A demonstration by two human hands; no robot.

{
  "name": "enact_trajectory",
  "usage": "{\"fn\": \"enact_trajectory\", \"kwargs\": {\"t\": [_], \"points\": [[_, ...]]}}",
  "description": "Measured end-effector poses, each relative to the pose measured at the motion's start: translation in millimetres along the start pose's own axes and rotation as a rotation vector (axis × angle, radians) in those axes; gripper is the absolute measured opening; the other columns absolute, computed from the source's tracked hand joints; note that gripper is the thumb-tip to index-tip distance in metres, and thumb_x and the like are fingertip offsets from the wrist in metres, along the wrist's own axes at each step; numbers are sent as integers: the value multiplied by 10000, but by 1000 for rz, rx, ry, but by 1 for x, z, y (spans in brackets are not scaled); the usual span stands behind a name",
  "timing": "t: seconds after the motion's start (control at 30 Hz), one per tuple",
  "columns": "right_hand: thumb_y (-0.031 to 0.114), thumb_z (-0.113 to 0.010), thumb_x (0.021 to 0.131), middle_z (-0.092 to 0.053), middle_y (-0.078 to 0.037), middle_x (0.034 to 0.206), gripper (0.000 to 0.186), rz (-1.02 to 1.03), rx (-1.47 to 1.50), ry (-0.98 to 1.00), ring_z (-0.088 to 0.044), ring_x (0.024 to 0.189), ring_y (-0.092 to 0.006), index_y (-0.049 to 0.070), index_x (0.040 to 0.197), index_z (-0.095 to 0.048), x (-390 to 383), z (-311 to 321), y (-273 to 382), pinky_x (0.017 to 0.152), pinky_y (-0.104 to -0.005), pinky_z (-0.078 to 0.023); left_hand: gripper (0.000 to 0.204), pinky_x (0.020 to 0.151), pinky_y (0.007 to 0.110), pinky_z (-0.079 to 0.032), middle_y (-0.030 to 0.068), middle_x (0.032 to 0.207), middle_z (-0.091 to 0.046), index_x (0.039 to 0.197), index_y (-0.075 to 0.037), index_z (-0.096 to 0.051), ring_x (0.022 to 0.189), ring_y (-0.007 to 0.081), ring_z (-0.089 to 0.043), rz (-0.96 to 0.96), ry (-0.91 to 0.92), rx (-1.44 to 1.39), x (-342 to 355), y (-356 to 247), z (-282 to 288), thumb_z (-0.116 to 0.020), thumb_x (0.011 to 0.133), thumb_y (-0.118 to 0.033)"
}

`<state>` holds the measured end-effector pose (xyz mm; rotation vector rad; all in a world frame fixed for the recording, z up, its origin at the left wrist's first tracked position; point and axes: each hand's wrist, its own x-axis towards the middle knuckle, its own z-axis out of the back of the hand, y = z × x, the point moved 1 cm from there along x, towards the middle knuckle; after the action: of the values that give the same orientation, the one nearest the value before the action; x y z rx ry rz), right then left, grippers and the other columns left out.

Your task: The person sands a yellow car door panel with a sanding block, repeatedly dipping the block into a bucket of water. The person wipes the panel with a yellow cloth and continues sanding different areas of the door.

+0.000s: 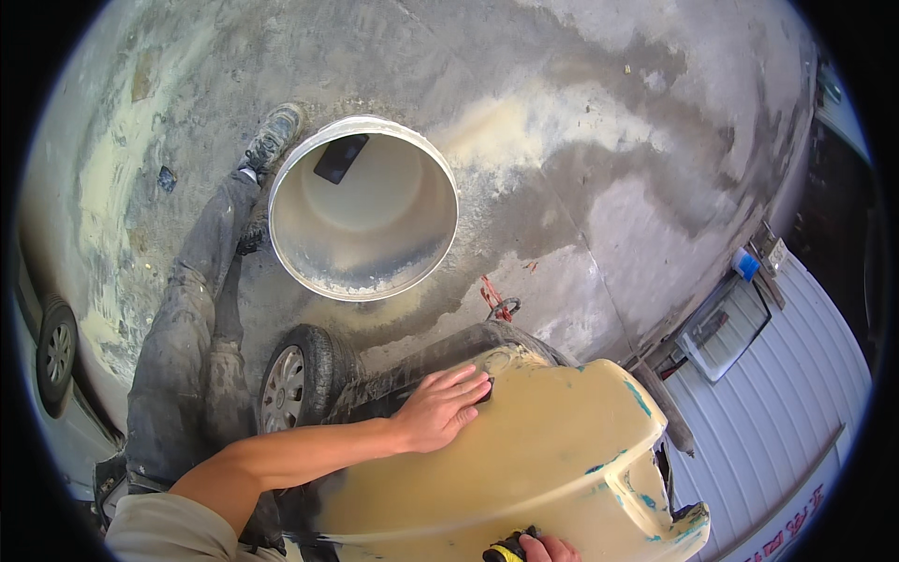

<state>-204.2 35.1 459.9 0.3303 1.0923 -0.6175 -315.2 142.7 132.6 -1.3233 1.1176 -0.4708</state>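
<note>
A car bumper or body panel (pixel 449 482), coated in smooth tan filler with small teal patches near its right edge, spans the lower middle. My left hand (pixel 442 409) lies flat on its upper part, palm down and fingers stretched out. By the fingertips is a small dark spot, a hole or a black object; I cannot tell which. At the bottom edge, my right hand (pixel 552 549) is closed on a black and yellow hand tool (pixel 510 547) against the panel. The picture's edge cuts off much of both, and the tool's kind is unclear.
A large white bucket (pixel 363 288) holds a dark flat rectangular object (pixel 341 158). Legs in dusty trousers (pixel 178 328) stretch along the left. A car wheel (pixel 295 379) stands beside the panel; another car (pixel 56 351) is far left. Right lie a framed glass pane (pixel 726 323) and white ribbed sheeting (pixel 777 403).
</note>
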Motion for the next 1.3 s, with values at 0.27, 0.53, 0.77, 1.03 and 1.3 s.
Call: {"fn": "enact_trajectory", "kwargs": {"t": [0.27, 0.53, 0.77, 1.03, 1.3], "points": [[77, -712, 696, -569, -186, 1292, 652, -46, -26, 11, -549, 1163, -394, 56, 1326, -545, 0, -3, -4, 993, -471, -441, 425, 1030, 418, -442, 125, 1218, -634, 1309, -37, -608, 1218, 320, -536, -128, 19, -102, 30, 6, 16, -667, 890, -78], [85, -710, 692, -566, -201, 1275, 639, -16, 8, 19, -549, 1150, -404, 47, 1310, -549, 0, 2, -5, 983, -480, -443, 440, 996, 425, -442, 140, 1231, -624, 1275, -10, -600, 1148, 298, -583, 22, -38, 34, 27, -15, 31, -565, 839, 40], [92, -712, 700, -565, -211, 1270, 650, 29, 22, 34, -551, 1149, -407, 49, 1327, -545, -3, -1, -7, 977, -491, -444, 562, 1014, 410, -408, 147, 1348, -530, 1395, 35, -472, 1181, 302, -521, 178, 182, 208, 47, -17, 30, -558, 841, 2], [91, -716, 716, -558, -212, 1281, 646, 43, 47, 18, -549, 1166, -408, 51, 1335, -537, -2, 1, -6, 983, -491, -444, 537, 989, 411, -428, 140, 1344, -525, 1374, 36, -499, 1180, 308, -517, 40, 330, 286, 52, 8, 27, -560, 843, -14], [89, -716, 713, -554, -218, 1291, 634, 34, 82, 44, -550, 1164, -413, 51, 1322, -547, 2, 4, -6, 995, -494, -440, 567, 1006, 421, -426, 126, 1343, -521, 1365, 20, -518, 1183, 311, -511, -98, 269, 220, 44, 8, 38, -548, 800, 36]]}}
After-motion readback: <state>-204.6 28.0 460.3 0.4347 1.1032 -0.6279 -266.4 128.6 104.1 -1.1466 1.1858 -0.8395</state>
